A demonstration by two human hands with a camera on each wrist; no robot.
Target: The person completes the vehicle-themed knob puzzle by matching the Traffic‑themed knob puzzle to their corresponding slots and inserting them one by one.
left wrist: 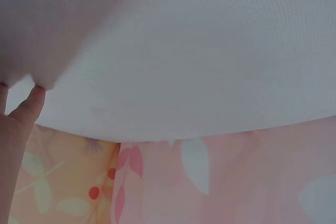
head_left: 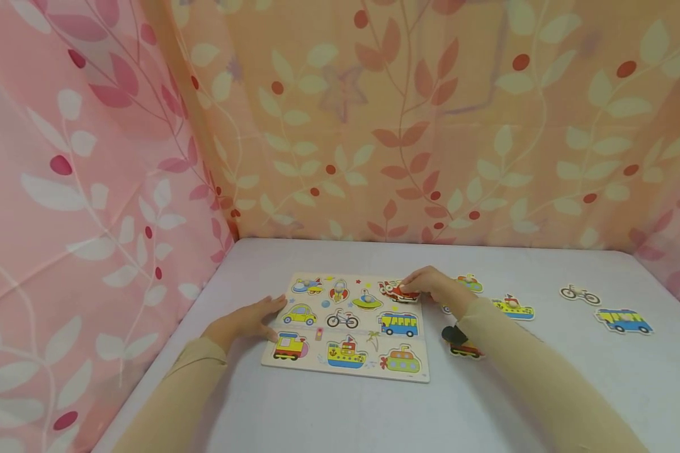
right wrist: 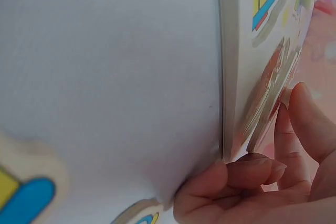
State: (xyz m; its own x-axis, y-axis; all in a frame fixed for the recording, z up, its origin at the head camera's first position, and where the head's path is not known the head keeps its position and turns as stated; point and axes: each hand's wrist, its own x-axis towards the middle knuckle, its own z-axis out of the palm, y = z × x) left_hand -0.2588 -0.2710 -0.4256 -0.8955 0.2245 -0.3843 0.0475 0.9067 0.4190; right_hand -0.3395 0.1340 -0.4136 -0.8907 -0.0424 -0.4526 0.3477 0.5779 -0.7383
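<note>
A wooden peg puzzle board (head_left: pixel 325 370) with printed vehicles lies flat on the table. At its top right corner my right hand (head_left: pixel 434 286) pinches the small knob of a red helicopter piece (head_left: pixel 398 293). In the right wrist view, the helicopter piece (right wrist: pixel 273 100) is tilted against the board's face, thumb and finger on its knob. My left hand (head_left: pixel 243 322) touches the board's left edge with fingers spread. Plane (head_left: pixel 307 287), rocket (head_left: pixel 339 292) and flying saucer (head_left: pixel 367 301) pieces sit in the top row, with knobs showing.
Right of the board lie loose pieces: a ship (head_left: pixel 512 308), a bicycle (head_left: pixel 580 294), a bus (head_left: pixel 624 321), a submarine (head_left: pixel 471 283) and a train (head_left: pixel 464 349). My right arm partly hides some of them. Patterned curtains (head_left: pixel 340 126) stand behind the table.
</note>
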